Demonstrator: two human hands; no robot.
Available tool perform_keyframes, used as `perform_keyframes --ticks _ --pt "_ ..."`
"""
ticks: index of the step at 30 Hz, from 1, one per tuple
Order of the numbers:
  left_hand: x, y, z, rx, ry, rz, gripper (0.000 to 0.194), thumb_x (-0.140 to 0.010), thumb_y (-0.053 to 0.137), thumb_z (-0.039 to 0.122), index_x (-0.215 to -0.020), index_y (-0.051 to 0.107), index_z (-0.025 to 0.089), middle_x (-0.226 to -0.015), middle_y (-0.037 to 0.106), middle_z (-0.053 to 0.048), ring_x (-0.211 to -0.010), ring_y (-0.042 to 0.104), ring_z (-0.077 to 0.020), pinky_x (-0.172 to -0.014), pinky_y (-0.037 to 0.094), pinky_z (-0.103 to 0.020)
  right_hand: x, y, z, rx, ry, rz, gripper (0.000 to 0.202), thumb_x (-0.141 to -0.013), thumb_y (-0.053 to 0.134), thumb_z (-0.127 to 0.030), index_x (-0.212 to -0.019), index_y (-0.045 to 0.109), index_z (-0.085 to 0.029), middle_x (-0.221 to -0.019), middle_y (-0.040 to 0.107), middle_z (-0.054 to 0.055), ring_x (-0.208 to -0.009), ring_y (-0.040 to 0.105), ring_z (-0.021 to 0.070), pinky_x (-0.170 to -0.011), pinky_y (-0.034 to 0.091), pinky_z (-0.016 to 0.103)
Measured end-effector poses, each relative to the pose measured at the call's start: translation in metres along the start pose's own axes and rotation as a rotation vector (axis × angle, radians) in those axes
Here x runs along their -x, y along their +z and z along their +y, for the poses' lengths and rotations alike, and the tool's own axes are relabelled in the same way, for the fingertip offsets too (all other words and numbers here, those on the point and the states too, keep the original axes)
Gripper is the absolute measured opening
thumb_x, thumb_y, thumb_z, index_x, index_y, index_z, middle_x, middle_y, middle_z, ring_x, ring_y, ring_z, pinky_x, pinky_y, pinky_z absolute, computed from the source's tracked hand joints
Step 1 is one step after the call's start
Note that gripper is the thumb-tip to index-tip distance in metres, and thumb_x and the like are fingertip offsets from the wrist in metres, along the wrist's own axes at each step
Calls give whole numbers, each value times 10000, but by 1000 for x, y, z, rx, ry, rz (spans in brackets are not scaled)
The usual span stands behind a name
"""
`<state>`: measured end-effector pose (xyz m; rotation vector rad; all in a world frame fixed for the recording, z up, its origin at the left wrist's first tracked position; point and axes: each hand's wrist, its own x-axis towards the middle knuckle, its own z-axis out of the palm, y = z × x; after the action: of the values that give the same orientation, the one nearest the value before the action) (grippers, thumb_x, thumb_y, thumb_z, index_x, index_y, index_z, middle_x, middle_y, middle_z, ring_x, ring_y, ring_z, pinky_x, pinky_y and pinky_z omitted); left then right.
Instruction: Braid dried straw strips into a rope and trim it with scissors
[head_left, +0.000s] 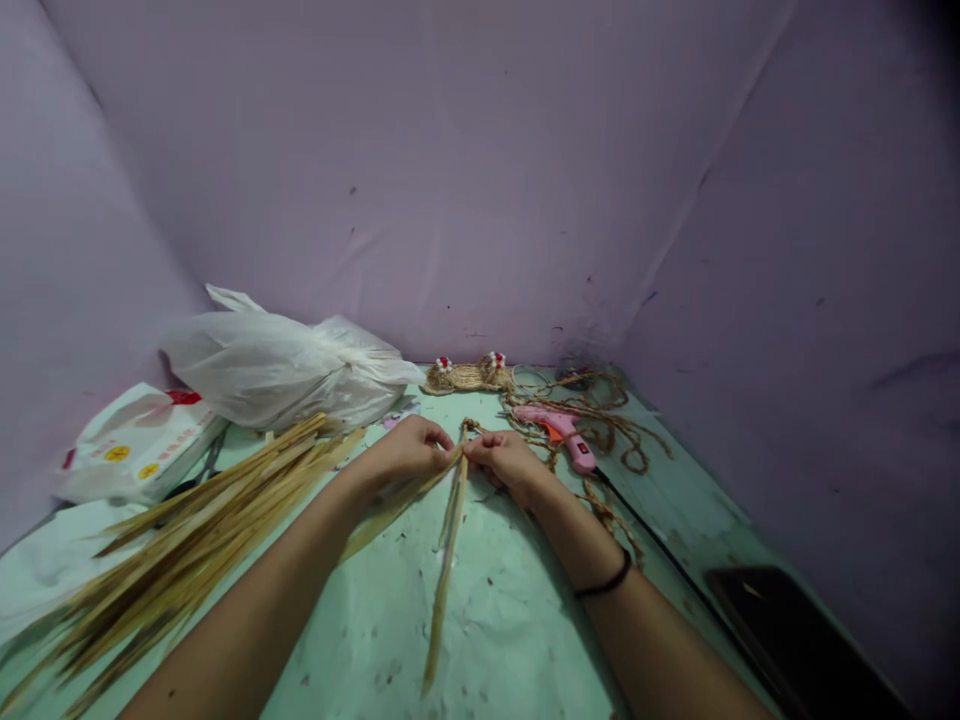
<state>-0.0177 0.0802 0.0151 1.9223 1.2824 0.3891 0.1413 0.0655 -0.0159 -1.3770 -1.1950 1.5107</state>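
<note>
Near the middle of the green tabletop, my left hand (pixel 420 447) pinches a flat dried-leaf strip (pixel 386 512) that trails down and to the left under my forearm. Close beside it, my right hand (pixel 504 457) has thumb and finger closed on the strips where they meet. Another narrow strip (pixel 442 600) hangs from that meeting point toward the front of the table. A small brown twisted end (pixel 469 425) shows just beyond the fingertips. A dark band circles my right wrist.
Long dried strips (pixel 217 540) lie in a pile at left, near a white plastic bag (pixel 285 365) and white package (pixel 142 445). A woven piece (pixel 469 377) sits at back. Right are a pink glue gun (pixel 562 432), braided cord (pixel 630 425) and black phone (pixel 795 640).
</note>
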Motion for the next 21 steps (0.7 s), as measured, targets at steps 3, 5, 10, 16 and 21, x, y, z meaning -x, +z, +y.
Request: perform_keyframes --ticks 3,5,10,16,21 --pt "-1 4 -1 -1 -35 10 197 -591 512 275 -583 615 107 -452 336 48 -451 265 -65 -437 196 -206 0 0 0 -3 7 2 111 -621 549 -167 -520 516 -134 -364 432 -62 -290 230 21 -320 131 192" --pt "-2 6 -2 -10 -49 26 214 -599 513 303 -504 563 118 -432 277 53 -435 214 -58 -426 157 -216 0 0 0 -1 22 12 110 -625 548 -163 -524 517 -133 -360 436 -62 -288 228 21 -321 127 194" --pt "-2 9 -2 2 -69 13 212 -580 514 306 -451 485 140 -429 250 55 -433 204 -56 -429 145 -219 0 0 -1 -4 12 22 83 -622 549 -148 -542 543 -127 -385 483 -49 -291 243 26 -323 138 200" --pt "-3 11 -4 296 -231 -64 164 -552 529 306 -515 478 155 -402 295 66 -381 195 -45 -410 107 -218 2 3 -2 -19 4 71 82 -619 560 -135 -547 592 -114 -404 508 -36 -319 249 29 -344 169 199" --pt "-5 12 -6 426 -263 -133 187 -540 560 315 -529 457 160 -406 367 61 -329 179 -28 -375 73 -217 2 4 -2 -1 22 105 62 -620 580 -149 -571 605 -121 -355 427 -67 -328 239 37 -366 187 203"
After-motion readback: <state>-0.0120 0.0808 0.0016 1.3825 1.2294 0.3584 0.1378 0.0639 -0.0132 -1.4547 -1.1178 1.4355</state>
